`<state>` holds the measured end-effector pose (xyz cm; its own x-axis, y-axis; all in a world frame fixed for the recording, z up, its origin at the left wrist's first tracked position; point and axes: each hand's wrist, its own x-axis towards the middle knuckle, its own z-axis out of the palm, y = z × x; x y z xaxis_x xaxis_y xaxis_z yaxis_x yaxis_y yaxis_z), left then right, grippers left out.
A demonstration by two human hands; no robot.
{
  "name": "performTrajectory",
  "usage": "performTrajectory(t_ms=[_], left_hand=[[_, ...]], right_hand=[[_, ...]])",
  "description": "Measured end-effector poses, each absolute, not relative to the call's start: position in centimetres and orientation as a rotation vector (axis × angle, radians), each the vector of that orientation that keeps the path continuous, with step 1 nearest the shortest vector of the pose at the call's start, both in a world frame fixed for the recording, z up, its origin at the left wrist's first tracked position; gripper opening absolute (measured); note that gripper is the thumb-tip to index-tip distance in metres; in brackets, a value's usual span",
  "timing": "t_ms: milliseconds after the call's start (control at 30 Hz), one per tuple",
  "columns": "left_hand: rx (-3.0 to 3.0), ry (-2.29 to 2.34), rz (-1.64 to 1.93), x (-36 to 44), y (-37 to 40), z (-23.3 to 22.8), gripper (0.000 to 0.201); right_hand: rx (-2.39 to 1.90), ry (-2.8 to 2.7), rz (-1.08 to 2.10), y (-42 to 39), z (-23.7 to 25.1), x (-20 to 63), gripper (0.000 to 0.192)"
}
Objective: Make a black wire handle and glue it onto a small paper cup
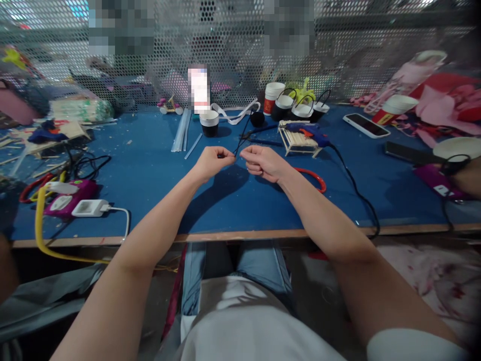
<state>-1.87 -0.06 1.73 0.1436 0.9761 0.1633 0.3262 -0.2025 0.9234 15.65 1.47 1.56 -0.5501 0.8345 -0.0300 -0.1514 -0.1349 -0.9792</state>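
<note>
Both my hands are raised over the middle of the blue table [150,170], fingertips almost meeting. My left hand [212,161] pinches a thin black wire [241,134] that runs up and away toward the far side. My right hand [263,161] is curled shut close beside it, pinching the same wire's near end, as far as I can tell. A red scissors handle [313,176] lies on the table just under my right wrist.
A blue glue gun [310,131] rests on a stick rack [296,140], its black cord [356,188] running off the front edge. Black paper cups [209,123], a phone [366,125], a white charger [89,207] and a yellow cable [39,225] lie around. A mesh screen [233,45] stands behind.
</note>
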Motion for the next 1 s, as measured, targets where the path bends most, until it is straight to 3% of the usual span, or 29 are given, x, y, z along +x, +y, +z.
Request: performTrajectory(t_ms=[167, 467, 633, 700, 833, 1000], left_hand=[[1.650, 1.290, 1.061, -1.9, -0.3, 1.8, 0.021], [1.651, 1.275, 1.074, -2.0, 0.0, 1.8, 0.019], [1.657, 1.251, 1.061, -1.9, -0.2, 1.8, 0.019], [1.655, 1.237, 1.049, -1.8, -0.3, 1.8, 0.018], [1.658, 1.201, 0.988, -1.5, -0.5, 1.7, 0.017], [1.697, 1.179, 0.960, -1.5, -0.2, 1.3, 0.019]], right_hand=[[-0.788, -1.346, 1.847, 1.4, 1.6, 15.6, 0.019], [-1.015, -1.477, 1.530, 1.2, 1.7, 15.4, 0.011], [-1.161, -1.652, 1.083, 1.5, 1.4, 15.7, 0.042], [-1.076, -1.726, 0.959, 1.6, 1.2, 15.7, 0.039], [-0.901, -1.800, 1.075, 1.6, 0.7, 15.4, 0.030], [-1.011, -1.847, 0.988, 1.2, 0.7, 15.1, 0.022]])
